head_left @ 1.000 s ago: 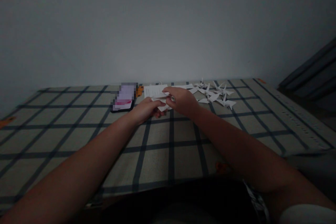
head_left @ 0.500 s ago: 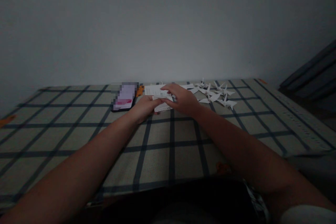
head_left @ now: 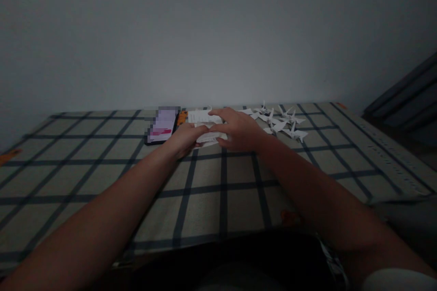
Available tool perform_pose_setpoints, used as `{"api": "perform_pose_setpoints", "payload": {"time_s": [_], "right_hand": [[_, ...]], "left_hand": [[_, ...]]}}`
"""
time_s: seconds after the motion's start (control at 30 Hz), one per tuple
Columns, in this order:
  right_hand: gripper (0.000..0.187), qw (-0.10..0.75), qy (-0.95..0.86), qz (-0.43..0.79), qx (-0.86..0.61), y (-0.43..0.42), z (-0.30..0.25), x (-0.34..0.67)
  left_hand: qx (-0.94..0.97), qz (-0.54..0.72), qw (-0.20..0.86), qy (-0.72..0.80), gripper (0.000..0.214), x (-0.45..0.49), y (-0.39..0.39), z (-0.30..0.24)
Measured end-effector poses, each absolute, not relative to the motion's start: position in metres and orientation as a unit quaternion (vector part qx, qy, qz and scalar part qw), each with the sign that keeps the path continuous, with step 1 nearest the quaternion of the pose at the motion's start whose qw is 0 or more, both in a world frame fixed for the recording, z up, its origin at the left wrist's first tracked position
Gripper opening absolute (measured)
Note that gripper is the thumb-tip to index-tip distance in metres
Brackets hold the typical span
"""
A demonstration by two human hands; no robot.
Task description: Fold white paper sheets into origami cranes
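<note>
A folded piece of white paper (head_left: 209, 137) is between my two hands, just above the checked cloth. My left hand (head_left: 186, 137) grips its left side, thumb on top and the other fingers mostly hidden underneath. On the right side, my right hand (head_left: 239, 131) holds the paper with its fingers curled over the edge. Behind them lies a white sheet with printed lines (head_left: 201, 116), partly covered by my hands. Several white paper cranes (head_left: 288, 122) sit to the right of my right hand.
A phone (head_left: 162, 125) with a lit, blurred screen lies left of my left hand. The checked tablecloth (head_left: 205, 200) spreads across the surface up to a grey wall (head_left: 218, 36). Dark striped fabric (head_left: 406, 91) hangs at the far right.
The paper has turned and spread between my hands. My right hand's fingers have shifted down over its right edge; my left hand has moved slightly left.
</note>
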State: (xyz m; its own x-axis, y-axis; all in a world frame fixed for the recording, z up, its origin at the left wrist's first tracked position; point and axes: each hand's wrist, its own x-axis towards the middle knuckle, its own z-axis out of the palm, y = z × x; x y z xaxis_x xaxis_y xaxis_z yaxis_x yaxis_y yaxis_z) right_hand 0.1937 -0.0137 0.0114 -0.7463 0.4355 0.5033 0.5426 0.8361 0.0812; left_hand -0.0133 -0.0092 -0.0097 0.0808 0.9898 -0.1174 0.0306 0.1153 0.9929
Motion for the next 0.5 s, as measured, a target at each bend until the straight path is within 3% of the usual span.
{"api": "perform_pose_setpoints", "payload": {"time_s": [0.23,0.5], "right_hand": [[0.021,0.216,-0.926,-0.106,-0.292,-0.010,0.014,0.199],[0.022,0.235,-0.926,-0.092,-0.282,-0.002,0.008,0.197]], "left_hand": [[0.507,0.430,0.563,0.491,0.029,-0.012,-0.011,-0.006],[0.509,0.424,0.572,0.483,0.027,-0.011,-0.013,-0.005]]}}
